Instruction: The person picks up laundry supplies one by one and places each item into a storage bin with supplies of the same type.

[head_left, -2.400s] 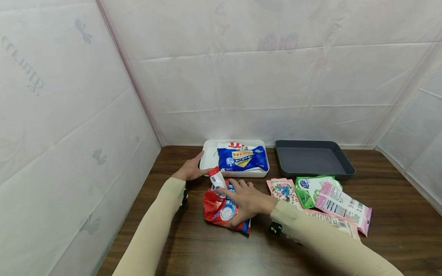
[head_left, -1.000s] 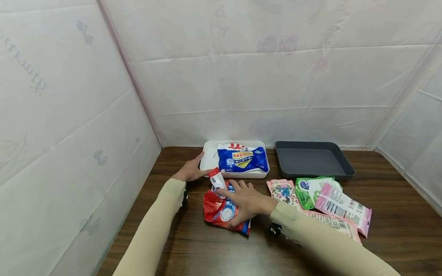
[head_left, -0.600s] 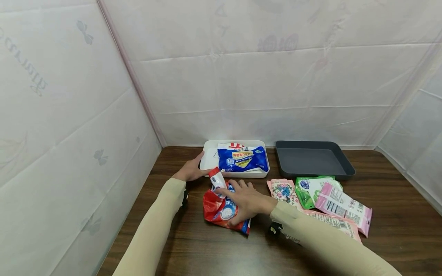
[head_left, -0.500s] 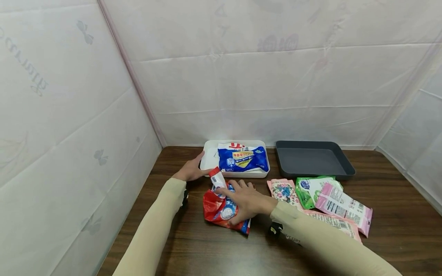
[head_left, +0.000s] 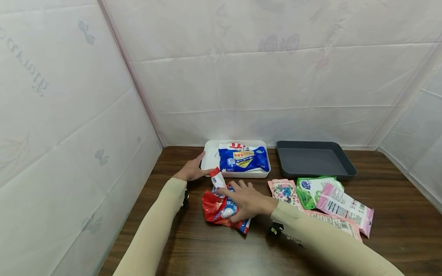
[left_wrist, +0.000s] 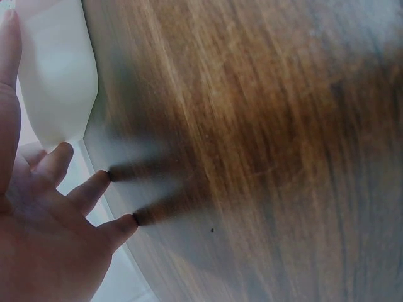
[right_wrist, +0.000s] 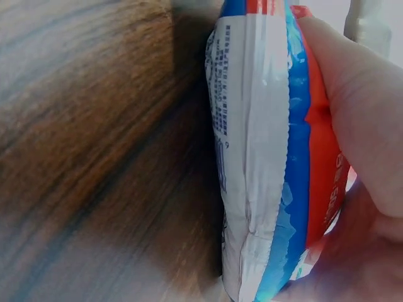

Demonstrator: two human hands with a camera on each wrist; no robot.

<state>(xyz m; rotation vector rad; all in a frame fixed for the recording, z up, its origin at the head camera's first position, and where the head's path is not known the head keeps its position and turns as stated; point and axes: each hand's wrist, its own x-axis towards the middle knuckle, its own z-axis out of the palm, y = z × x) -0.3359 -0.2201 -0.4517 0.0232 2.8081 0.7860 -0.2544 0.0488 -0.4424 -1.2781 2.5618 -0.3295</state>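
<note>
My right hand [head_left: 246, 201] grips a red, blue and white plastic packet [head_left: 215, 207] from above, fingers spread over its far side and thumb on its near side. In the right wrist view the packet [right_wrist: 261, 157] bulges under the thumb, its white edge towards the table. A narrow white piece with a red end [head_left: 217, 178] sticks up at its far left; I cannot tell whether it belongs to the packet. My left hand [head_left: 191, 168] touches the near left corner of the white tray [head_left: 208, 153] with nearly straight fingers. A blue packet [head_left: 243, 159] lies in this tray over a white one.
A dark grey tray [head_left: 314, 159] stands right of the white one. In front of it lie a floral pink packet [head_left: 284, 190], a green-and-white packet [head_left: 314, 188], a pink-and-white packet [head_left: 347, 209] and a peach packet [head_left: 340, 223]. White sheeting [head_left: 276, 96] rises behind the table.
The red packet has creased a little more under my right hand, and its lower edge has shifted slightly left. My left hand stays at the tray corner.
</note>
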